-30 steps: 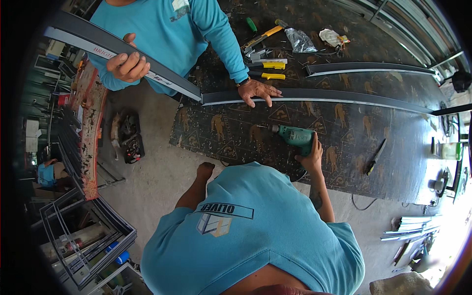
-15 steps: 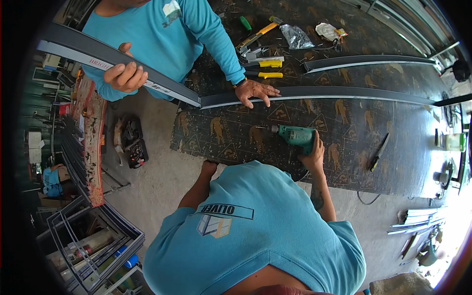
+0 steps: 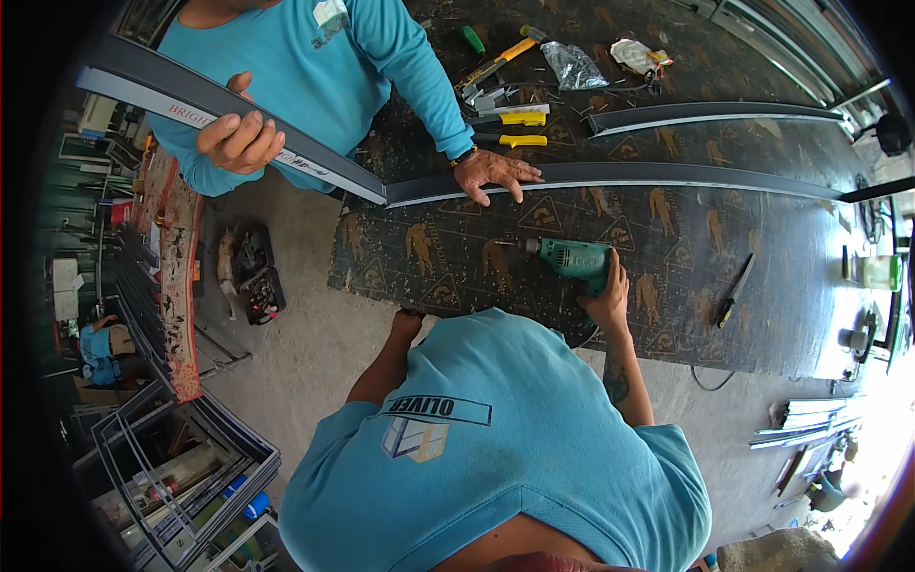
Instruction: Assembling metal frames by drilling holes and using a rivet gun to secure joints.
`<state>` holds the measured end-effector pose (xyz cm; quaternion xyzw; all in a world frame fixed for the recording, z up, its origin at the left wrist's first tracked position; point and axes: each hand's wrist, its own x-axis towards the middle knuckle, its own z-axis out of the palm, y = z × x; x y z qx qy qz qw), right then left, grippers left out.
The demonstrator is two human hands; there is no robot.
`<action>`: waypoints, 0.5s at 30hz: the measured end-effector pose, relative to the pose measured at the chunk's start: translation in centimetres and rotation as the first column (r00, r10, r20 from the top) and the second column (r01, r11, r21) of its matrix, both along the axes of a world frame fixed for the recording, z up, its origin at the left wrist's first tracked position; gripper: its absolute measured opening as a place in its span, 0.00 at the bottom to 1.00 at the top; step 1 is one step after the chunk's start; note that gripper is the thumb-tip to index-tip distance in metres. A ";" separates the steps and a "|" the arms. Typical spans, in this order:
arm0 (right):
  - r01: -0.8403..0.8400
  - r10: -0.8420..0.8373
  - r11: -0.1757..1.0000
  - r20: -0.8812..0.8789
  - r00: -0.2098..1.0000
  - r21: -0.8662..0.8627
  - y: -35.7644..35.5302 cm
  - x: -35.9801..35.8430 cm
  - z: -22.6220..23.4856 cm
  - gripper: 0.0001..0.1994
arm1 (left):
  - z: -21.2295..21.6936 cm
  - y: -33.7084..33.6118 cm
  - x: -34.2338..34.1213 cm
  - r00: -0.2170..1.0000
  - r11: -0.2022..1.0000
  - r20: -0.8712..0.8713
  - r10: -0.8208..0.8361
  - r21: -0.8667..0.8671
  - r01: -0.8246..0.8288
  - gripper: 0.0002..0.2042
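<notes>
My right hand (image 3: 606, 303) grips the handle of a green power drill (image 3: 572, 258), held over the near part of the dark work table (image 3: 448, 272). The drill's bit points left, a short way from the long grey metal profile (image 3: 667, 177). My left hand (image 3: 407, 325) is low at the table's near edge; its fingers are mostly hidden. Across the table, a co-worker's hand (image 3: 498, 177) presses flat on that profile. The co-worker's other hand (image 3: 243, 143) holds up a second grey profile (image 3: 315, 157), whose lower end meets the first at an angle.
Pliers with yellow handles (image 3: 522, 140), a hammer (image 3: 515, 52) and a clear plastic bag (image 3: 574, 68) lie on the far side. Another profile piece (image 3: 715, 116) rests at the far right. A knife-like tool (image 3: 734, 294) lies right of the drill. Metal frames (image 3: 181, 477) stand lower left.
</notes>
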<state>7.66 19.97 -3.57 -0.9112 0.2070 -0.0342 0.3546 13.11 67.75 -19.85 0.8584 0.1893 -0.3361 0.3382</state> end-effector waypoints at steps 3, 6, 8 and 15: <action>-0.002 0.001 1.000 0.022 1.000 0.005 0.0 0.0 0.0 0.56 | 0.1 -0.3 -0.1 0.990 0.997 0.141 0.030 -0.073 -0.020 0.09; -0.007 0.007 1.000 0.031 0.999 -0.001 0.0 0.1 0.0 0.56 | 0.2 -0.3 -0.1 0.983 0.995 0.181 -0.021 -0.091 0.038 0.09; 0.006 -0.005 1.000 -0.026 1.000 0.026 0.0 0.1 0.1 0.58 | 0.2 -0.2 -0.1 0.999 0.999 -0.006 -0.034 0.000 0.034 0.21; -0.010 0.010 1.000 -0.013 1.000 0.009 0.0 0.1 0.1 0.56 | -0.3 0.1 0.2 0.989 0.989 0.013 -0.147 -0.011 0.147 0.23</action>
